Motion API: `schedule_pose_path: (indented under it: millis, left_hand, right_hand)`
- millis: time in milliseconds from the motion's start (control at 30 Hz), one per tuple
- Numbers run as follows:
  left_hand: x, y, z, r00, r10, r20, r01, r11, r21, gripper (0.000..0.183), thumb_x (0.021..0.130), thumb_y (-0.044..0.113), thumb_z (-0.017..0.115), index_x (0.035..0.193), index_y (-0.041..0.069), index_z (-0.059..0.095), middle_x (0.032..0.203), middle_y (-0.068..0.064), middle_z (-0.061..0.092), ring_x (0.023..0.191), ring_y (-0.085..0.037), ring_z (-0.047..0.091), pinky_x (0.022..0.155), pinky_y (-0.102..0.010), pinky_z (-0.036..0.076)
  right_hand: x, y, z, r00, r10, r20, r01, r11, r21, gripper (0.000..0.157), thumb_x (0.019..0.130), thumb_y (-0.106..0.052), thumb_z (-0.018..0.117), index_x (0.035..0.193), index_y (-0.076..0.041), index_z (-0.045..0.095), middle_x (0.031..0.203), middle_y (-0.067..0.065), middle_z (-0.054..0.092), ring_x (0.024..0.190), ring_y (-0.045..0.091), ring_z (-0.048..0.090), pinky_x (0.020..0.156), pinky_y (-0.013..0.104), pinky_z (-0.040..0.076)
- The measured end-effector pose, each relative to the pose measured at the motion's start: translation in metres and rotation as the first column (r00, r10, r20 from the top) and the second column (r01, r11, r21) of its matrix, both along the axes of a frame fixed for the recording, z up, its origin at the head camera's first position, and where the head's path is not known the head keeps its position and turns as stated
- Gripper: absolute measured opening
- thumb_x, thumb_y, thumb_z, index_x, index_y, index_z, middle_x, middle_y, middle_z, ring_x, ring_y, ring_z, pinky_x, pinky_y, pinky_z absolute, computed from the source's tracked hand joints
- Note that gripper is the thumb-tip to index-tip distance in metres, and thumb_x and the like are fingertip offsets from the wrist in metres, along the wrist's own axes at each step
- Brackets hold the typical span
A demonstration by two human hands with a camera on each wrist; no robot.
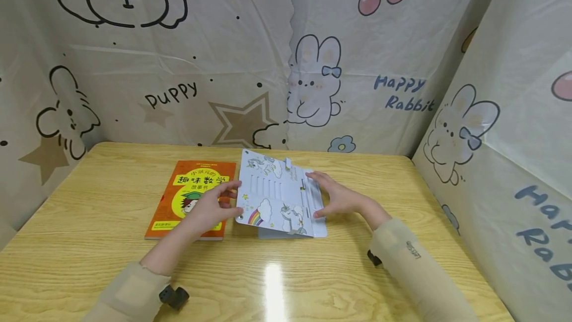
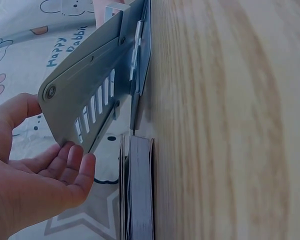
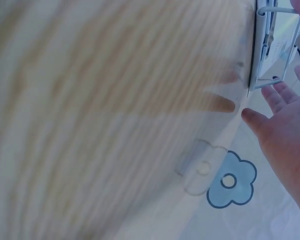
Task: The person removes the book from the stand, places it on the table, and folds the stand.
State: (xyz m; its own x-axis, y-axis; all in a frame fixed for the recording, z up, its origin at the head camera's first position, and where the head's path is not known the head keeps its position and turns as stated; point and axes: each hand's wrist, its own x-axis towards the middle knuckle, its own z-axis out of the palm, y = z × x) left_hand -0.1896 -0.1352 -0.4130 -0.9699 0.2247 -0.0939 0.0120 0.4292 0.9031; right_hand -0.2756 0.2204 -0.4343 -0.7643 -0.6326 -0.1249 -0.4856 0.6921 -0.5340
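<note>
A white metal book stand (image 1: 270,190) printed with unicorns and a rainbow is partly unfolded, its slotted panel tilted up on the left over a flat base. My left hand (image 1: 210,210) holds the panel's raised left edge. In the left wrist view, that hand (image 2: 42,175) has its fingers bent at the panel's slotted underside (image 2: 90,95). My right hand (image 1: 339,195) is spread at the stand's right side, thumb and fingers apart. In the right wrist view, the right hand's (image 3: 287,130) fingers reach the wire holder (image 3: 270,82) at the stand's edge.
An orange book (image 1: 167,212) with Chinese lettering lies flat on the wooden table (image 1: 89,262), left of the stand and partly under my left forearm. A patterned cloth (image 1: 250,63) hangs behind the table and along its right side.
</note>
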Motion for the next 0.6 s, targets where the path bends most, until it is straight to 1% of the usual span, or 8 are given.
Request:
schedule_pose_path:
  millis: [167, 267, 467, 600]
  left_hand:
    - [-0.0016, 0.0027, -0.0028, 1.000, 0.002, 0.001, -0.002, 1.000, 0.000, 0.068, 0.080, 0.021, 0.075, 0.140, 0.018, 0.043, 0.123, -0.007, 0.052, 0.112, -0.028, 0.050, 0.097, -0.039, 0.046]
    - [-0.0021, 0.0037, -0.0036, 1.000, -0.006, -0.006, 0.006, 1.000, -0.003, 0.067, 0.080, 0.021, 0.075, 0.140, 0.016, 0.044, 0.123, -0.008, 0.053, 0.111, -0.028, 0.051, 0.097, -0.040, 0.046]
    - [-0.0034, 0.0049, -0.0061, 1.000, -0.013, 0.003, 0.013, 1.000, -0.023, 0.067, 0.080, 0.024, 0.075, 0.140, 0.017, 0.044, 0.123, -0.006, 0.054, 0.109, -0.026, 0.051, 0.096, -0.038, 0.046]
    - [-0.0039, 0.0049, -0.0081, 1.000, -0.021, 0.010, 0.022, 0.999, -0.028, 0.068, 0.080, 0.025, 0.075, 0.140, 0.016, 0.044, 0.124, -0.007, 0.054, 0.107, -0.025, 0.051, 0.094, -0.037, 0.046]
  right_hand:
    - [0.0008, 0.0035, -0.0004, 1.000, -0.009, -0.007, 0.009, 1.000, 0.007, 0.111, 0.068, -0.046, 0.081, 0.152, -0.023, 0.013, 0.157, 0.013, 0.009, 0.144, 0.031, 0.010, 0.113, 0.054, 0.017]
    - [0.0017, 0.0049, 0.0005, 1.000, -0.013, -0.015, 0.014, 1.000, 0.010, 0.110, 0.069, -0.046, 0.081, 0.152, -0.023, 0.013, 0.157, 0.013, 0.009, 0.144, 0.032, 0.011, 0.113, 0.054, 0.018]
    - [0.0016, 0.0081, 0.0017, 1.000, -0.019, -0.024, 0.019, 0.999, 0.026, 0.110, 0.068, -0.046, 0.081, 0.152, -0.024, 0.014, 0.157, 0.012, 0.009, 0.144, 0.030, 0.011, 0.113, 0.053, 0.019]
    - [0.0012, 0.0097, 0.0022, 1.000, -0.019, -0.021, 0.020, 0.999, 0.034, 0.110, 0.068, -0.049, 0.081, 0.152, -0.022, 0.016, 0.157, 0.013, 0.009, 0.144, 0.032, 0.012, 0.112, 0.054, 0.020]
